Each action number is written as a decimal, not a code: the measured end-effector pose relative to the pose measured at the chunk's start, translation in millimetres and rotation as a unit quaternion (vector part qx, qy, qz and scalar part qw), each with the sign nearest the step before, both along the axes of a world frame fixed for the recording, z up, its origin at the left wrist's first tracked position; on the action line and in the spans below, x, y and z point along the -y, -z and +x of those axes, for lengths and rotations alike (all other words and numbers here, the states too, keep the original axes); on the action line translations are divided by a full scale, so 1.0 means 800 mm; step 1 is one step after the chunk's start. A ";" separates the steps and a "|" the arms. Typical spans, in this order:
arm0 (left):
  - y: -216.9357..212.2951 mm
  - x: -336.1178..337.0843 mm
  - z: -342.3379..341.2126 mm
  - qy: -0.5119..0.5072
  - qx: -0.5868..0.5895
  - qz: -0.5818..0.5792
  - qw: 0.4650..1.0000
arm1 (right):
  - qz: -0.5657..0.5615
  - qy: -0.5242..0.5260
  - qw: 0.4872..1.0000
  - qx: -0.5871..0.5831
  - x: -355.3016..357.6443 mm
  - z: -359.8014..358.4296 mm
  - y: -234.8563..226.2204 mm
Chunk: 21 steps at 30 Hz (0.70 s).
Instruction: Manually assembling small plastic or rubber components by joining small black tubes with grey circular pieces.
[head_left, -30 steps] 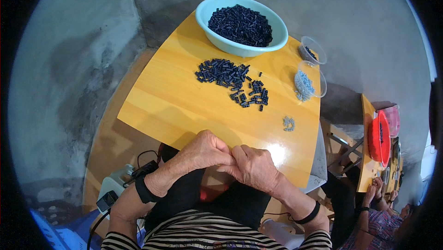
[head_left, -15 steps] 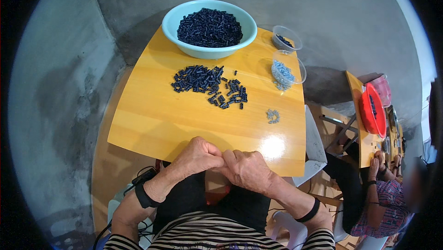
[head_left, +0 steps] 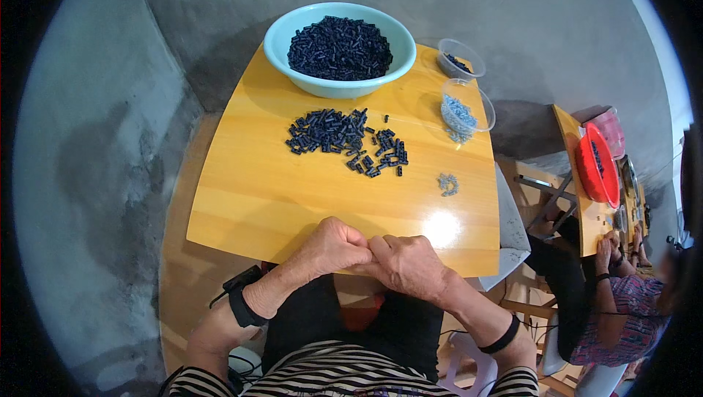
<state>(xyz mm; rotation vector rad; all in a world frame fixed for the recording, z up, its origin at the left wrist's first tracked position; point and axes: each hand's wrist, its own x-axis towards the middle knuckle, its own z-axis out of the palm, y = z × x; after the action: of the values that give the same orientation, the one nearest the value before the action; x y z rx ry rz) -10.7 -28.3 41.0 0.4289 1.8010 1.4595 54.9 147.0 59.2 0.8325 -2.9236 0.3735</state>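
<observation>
Dark pieces [head_left: 344, 141] loose mid-table [head_left: 249, 199]; left hand [head_left: 333, 247] & right hand [head_left: 403, 261] fingers pinched together, contents hidden.

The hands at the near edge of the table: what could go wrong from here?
1. The left hand and right hand meet right at the near edge of the wooden table, partly beyond it. A small part slipping from the fingers would probably fall to the lap or floor.
2. The pile of dark pieces lies loose on the smooth top, so a sweeping forearm could scatter it.
3. The clear cup of pale bits stands near the right edge and might get knocked off.
</observation>
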 end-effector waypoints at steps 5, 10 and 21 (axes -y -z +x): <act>0.002 0.013 0.003 -0.023 -0.028 0.042 0.998 | -0.105 0.058 0.993 -0.002 -0.020 -0.004 -0.018; -0.049 0.031 -0.021 -0.087 -0.084 0.032 0.992 | -0.183 0.171 0.967 -0.053 -0.071 -0.013 0.027; -0.126 0.030 -0.116 -0.220 -0.378 -0.044 0.898 | -0.182 0.215 0.956 -0.086 -0.067 -0.019 0.031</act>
<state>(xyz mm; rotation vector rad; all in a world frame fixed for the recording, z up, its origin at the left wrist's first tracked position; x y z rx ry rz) -103.6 -52.5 142.2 0.6304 2.7142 1.6267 39.5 200.4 34.2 0.1616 -2.6456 0.7244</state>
